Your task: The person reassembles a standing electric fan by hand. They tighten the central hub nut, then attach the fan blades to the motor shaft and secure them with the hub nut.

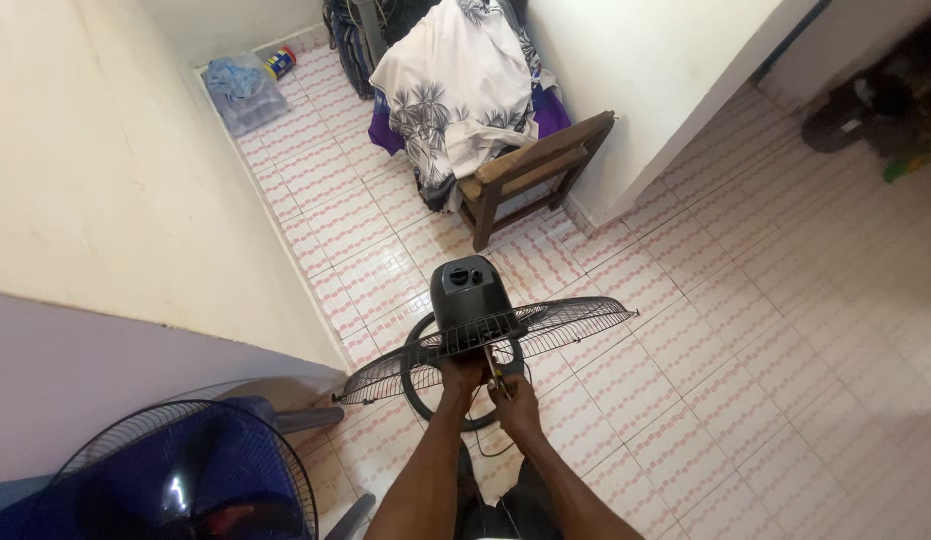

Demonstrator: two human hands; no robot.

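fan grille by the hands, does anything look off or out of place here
Yes. The fan has only its rear grille on, with no front guard or blades in view. The left hand grips the grille while the right hand holds a tool there. Clothes are heaped on the wooden chair.

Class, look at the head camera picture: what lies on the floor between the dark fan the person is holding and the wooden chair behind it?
Only bare patterned tile floor lies between the fan and the wooden chair, as the head view shows.

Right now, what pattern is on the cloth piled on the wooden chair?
White with grey palm-tree prints, on the cloth in the head view.
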